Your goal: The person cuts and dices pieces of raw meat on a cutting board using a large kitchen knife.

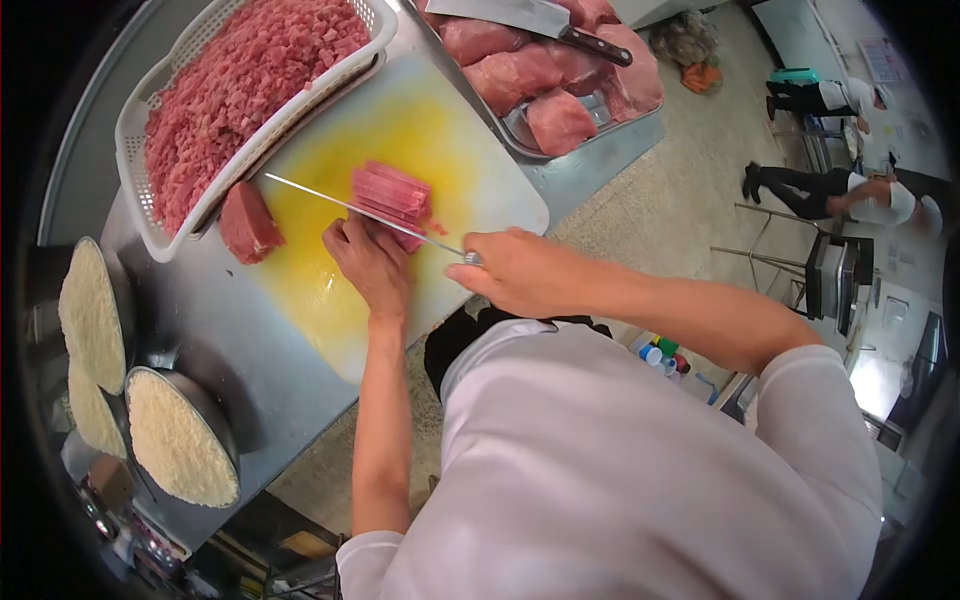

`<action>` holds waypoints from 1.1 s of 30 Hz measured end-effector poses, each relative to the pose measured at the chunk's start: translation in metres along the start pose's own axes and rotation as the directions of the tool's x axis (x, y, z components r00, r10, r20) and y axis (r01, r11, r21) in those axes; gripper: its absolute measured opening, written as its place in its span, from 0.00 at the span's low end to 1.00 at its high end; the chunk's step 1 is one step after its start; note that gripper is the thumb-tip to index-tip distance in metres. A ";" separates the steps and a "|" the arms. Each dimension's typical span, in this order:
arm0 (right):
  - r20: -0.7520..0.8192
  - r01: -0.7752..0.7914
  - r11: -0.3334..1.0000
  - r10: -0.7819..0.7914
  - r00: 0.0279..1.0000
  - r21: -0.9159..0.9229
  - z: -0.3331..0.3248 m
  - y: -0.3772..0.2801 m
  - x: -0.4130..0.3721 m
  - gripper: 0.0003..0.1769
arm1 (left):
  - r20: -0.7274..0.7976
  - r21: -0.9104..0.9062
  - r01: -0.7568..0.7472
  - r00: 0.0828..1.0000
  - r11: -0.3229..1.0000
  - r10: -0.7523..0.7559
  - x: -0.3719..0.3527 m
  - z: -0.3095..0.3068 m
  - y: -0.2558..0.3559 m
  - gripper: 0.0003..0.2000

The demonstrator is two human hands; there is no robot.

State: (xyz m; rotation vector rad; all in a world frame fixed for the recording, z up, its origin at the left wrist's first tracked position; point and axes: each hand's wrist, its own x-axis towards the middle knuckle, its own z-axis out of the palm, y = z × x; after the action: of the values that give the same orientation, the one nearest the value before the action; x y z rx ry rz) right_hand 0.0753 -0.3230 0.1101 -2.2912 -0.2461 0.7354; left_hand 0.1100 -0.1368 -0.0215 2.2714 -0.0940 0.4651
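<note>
A stack of sliced raw meat (392,192) lies on the yellow-stained cutting board (440,130). My left hand (372,262) presses on the near end of the stack. My right hand (512,270) grips the handle of a long knife (350,206) whose blade lies across the stack, tip pointing left. A separate chunk of raw meat (248,222) sits at the board's left edge.
A white basket (135,120) full of diced meat stands at the back left. A metal tray (520,130) with large meat pieces and a second knife (540,20) sits at the back right. Round pans of white grains (175,435) line the left. Other people (840,190) are at the far right.
</note>
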 end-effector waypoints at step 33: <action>-0.113 0.082 0.996 -0.079 0.990 0.023 0.048 0.008 0.068 0.23 | 0.042 -0.127 -0.063 0.997 0.990 0.069 -0.010 -0.017 -0.012 0.03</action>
State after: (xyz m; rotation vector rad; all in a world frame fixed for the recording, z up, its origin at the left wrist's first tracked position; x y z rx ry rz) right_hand 0.1039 -0.2766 0.0466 -2.2739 -0.2731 0.5633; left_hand 0.0979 -0.1169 -0.0232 2.1607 -0.2163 0.4290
